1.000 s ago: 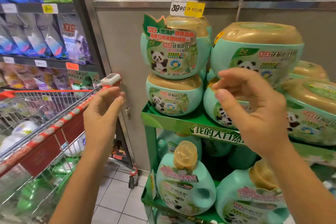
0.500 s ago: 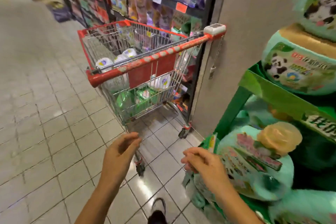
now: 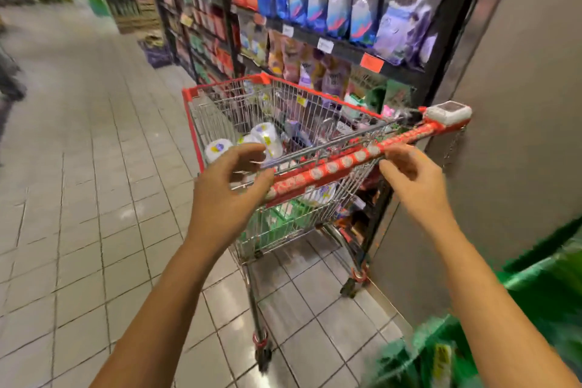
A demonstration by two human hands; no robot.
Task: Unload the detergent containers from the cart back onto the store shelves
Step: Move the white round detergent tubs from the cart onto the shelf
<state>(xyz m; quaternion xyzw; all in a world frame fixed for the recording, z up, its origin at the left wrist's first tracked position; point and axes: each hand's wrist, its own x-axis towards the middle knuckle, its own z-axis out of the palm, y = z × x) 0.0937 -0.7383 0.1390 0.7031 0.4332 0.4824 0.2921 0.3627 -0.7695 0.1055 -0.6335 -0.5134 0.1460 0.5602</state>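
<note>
A red-framed wire shopping cart (image 3: 220, 110) stands in the aisle ahead of me, its red handle bar (image 3: 346, 162) running from lower left to upper right. Inside it lie white round-topped detergent containers (image 3: 266, 135) and green packs (image 3: 277, 217) lower down. My left hand (image 3: 226, 189) hovers with fingers spread at the left end of the handle bar, holding nothing. My right hand (image 3: 412, 176) is open too, its fingertips just at the bar's right part. The green detergent display stand (image 3: 541, 287) is blurred at the bottom right.
A black shelf unit (image 3: 340, 47) full of pouches stands right behind the cart. A grey pillar (image 3: 519, 104) rises on the right, close to the cart's handle end. Tiled floor (image 3: 78, 198) stretches to the left, with more shelving further down the aisle.
My view has swung left from the green display to the cart. Both hands have risen from low over the floor to the cart's handle bar.
</note>
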